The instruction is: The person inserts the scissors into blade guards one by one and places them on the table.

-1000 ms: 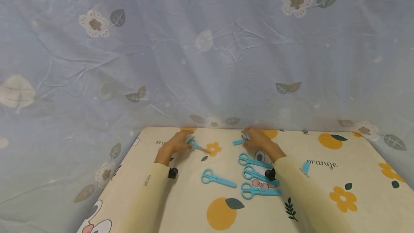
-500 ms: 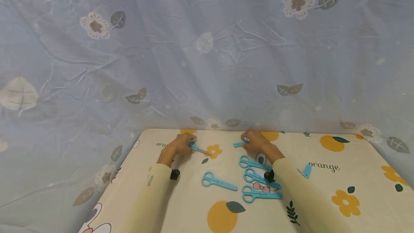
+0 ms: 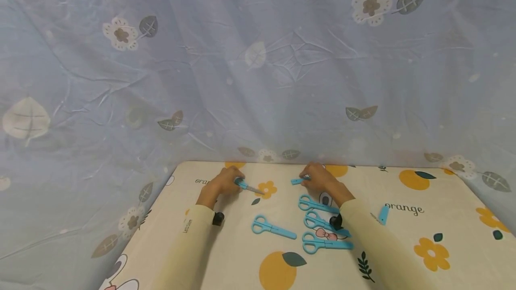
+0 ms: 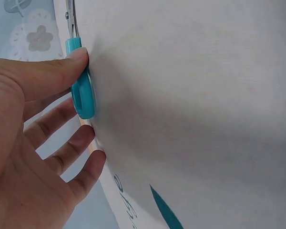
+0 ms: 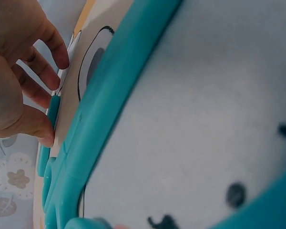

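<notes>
At the far left of the table, my left hand [image 3: 225, 181] pinches the blue handles of a pair of scissors [image 3: 243, 184] whose bare metal blades point right. The left wrist view shows thumb and forefinger on the handle [image 4: 84, 98], the other fingers spread. Farther right, my right hand [image 3: 320, 178] has its thumb and fingers on a slim blue piece [image 3: 297, 181], like a blade cover; in the right wrist view the blue piece [image 5: 44, 160] lies against the cloth, partly hidden by the hand. Near the right forearm are several covered blue scissors [image 3: 318, 242].
One covered pair of scissors [image 3: 274, 227] lies alone mid-table. Another small blue piece [image 3: 384, 215] shows beside the right sleeve, partly hidden. A printed cream cloth [image 3: 225, 254] covers the table, with a grey-blue floral curtain [image 3: 258, 102] rising behind its far edge.
My left fingers have closed in on the scissors' handles, which now lie flatter. The right hand has lowered slightly onto the blue piece. The other scissors stay in place.
</notes>
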{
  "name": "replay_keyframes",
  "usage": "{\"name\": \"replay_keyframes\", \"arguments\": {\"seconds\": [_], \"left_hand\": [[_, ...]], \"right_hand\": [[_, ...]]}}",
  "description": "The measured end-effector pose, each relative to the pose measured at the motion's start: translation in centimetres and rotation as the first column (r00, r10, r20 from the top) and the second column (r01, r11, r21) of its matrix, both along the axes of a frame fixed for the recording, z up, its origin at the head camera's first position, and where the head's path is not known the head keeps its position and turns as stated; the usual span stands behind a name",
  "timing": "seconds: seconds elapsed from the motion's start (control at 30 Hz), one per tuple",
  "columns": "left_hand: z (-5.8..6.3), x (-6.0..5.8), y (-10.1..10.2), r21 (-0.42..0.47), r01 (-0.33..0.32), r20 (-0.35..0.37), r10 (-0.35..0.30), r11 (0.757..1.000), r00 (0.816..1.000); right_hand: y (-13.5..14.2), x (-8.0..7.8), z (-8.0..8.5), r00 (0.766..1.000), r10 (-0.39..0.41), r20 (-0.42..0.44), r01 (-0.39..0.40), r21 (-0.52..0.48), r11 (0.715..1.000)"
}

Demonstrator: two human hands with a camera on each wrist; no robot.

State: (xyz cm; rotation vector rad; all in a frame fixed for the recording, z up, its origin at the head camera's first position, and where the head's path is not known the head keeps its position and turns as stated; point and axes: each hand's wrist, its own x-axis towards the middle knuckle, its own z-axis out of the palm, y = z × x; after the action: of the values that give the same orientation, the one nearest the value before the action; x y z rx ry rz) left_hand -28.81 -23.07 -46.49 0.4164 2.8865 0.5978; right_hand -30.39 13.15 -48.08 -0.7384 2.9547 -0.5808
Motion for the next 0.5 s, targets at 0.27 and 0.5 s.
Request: {"name": "replay_keyframes", "arguments": {"seconds": [0.27, 0.5], "left_hand": [[0.01, 0.25, 0.16, 0.018, -0.008, -0.025, 0.008, 1.0, 1.0], [-0.14, 0.64, 0.14, 0.021, -0.001, -0.065, 0.002, 1.0, 0.998]], "right_hand": [[0.34, 0.7, 0.33, 0.998, -0.055, 0.022, 0.055, -0.042, 0.998], [0.66, 0.75, 0.04, 0.999, -0.052, -0.006, 0.052, -0.045, 0.998]]}}
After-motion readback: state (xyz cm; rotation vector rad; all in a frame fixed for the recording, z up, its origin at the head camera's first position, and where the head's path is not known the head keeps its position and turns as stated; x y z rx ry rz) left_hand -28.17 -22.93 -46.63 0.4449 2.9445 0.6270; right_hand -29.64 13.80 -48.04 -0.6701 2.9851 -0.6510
